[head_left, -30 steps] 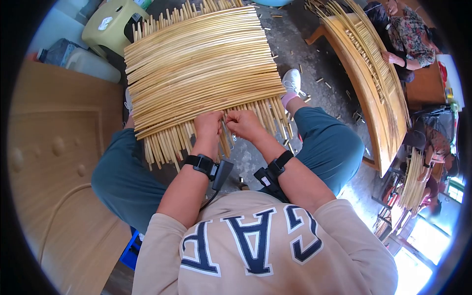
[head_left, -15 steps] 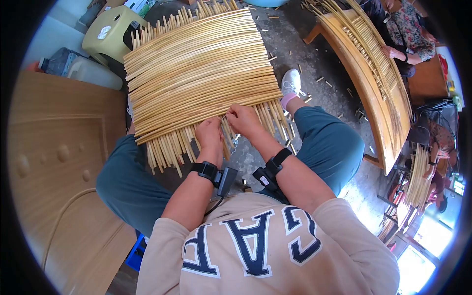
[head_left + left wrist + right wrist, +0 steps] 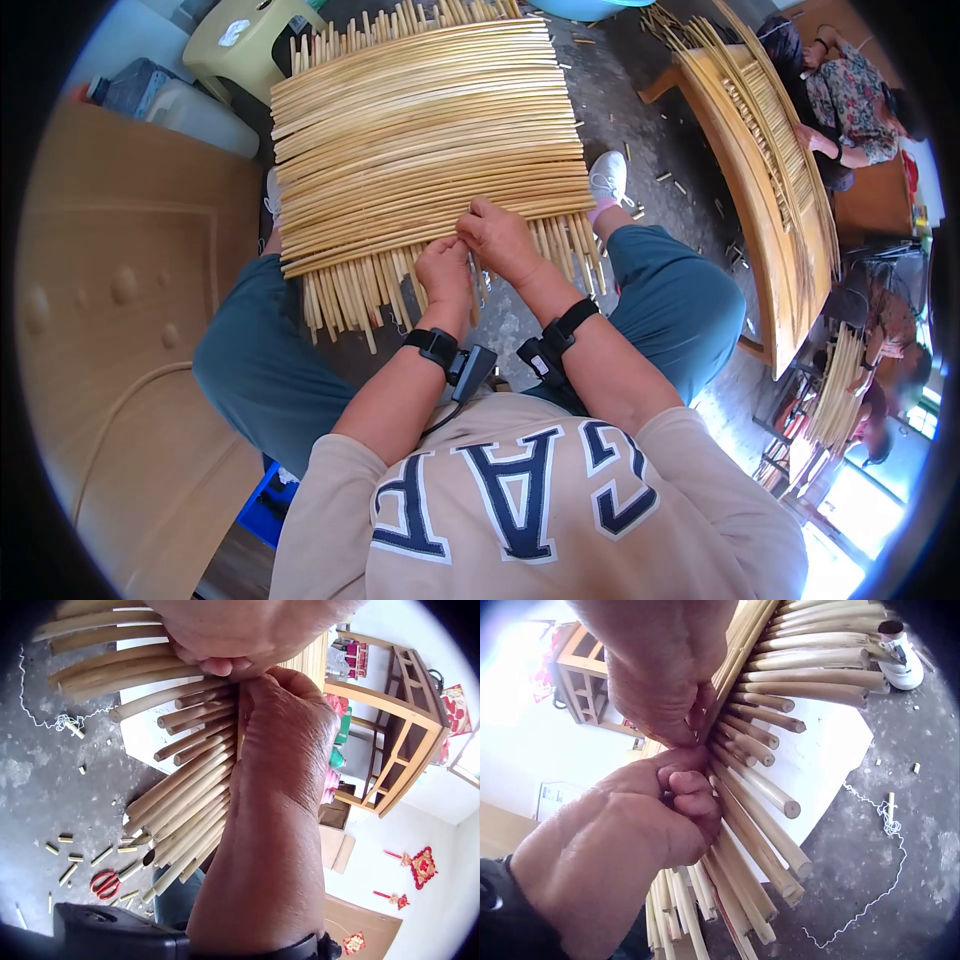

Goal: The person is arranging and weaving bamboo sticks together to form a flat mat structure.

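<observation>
Many pale peeled sticks make up a mat (image 3: pixel 430 140) in front of the seated person, with further sticks (image 3: pixel 350 300) poking out crosswise from under its near edge. The right hand (image 3: pixel 503 240) and left hand (image 3: pixel 445 275) meet at this edge, right of its middle. Both hands curl their fingers and pinch at the outermost stick; thin white string leads to there, and the fingers hide most of what they pinch. In the left wrist view white string (image 3: pixel 26 705) hangs tangled around a short stick piece. The right wrist view shows that short stick piece (image 3: pixel 891 806) too.
Red-handled scissors (image 3: pixel 105 885) and short offcuts lie on the grey floor. A green stool (image 3: pixel 235 45) and plastic jugs (image 3: pixel 200 118) stand at the left, behind a wooden panel (image 3: pixel 150 240). Other people work at a wooden frame (image 3: pixel 725 130) on the right.
Both hands have shifted a little right along the mat's near edge, fingers still curled. The right hand now lies farther over the edge than the left. The head view has tilted slightly.
</observation>
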`<state>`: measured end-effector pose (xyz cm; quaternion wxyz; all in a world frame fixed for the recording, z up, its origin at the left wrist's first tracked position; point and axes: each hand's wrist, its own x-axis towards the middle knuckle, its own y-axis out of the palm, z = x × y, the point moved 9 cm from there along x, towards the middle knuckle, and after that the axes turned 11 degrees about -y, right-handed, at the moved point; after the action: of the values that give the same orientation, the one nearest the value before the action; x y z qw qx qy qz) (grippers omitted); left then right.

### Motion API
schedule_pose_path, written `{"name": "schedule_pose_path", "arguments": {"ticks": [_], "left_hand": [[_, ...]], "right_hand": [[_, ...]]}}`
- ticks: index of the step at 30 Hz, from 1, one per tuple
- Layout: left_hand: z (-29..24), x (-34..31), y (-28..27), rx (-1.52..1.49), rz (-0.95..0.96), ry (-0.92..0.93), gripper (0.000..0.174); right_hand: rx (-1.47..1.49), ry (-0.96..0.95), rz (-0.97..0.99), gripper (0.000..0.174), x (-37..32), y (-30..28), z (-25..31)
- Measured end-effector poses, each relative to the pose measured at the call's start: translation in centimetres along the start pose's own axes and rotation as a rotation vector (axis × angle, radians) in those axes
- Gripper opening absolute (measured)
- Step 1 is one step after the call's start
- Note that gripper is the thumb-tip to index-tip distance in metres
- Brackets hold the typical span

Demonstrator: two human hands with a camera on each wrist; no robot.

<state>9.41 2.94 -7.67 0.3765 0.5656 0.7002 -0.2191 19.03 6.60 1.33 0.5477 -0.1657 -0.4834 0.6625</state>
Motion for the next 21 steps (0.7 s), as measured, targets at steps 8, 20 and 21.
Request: {"name": "schedule_pose_path", "arguments": {"ticks": [8,20,21], "left_hand": [[0.03,-0.17,-0.03,-0.012,0.008,-0.023,0.005],[0.23,-0.13,0.25,-0.068,0.053,-0.043,0.006],[0.23,-0.03,0.18,-0.088,0.054,-0.036,0.005]], "right_hand": [[0.080,-0.039,0.086,0.005,0.24,0.53,-0.03],[0.062,-0.073,0.109,0.005,0.03,0.29,0.40],[0.081,-0.076,0.096,0.006,0.00,0.14,0.41]]}}
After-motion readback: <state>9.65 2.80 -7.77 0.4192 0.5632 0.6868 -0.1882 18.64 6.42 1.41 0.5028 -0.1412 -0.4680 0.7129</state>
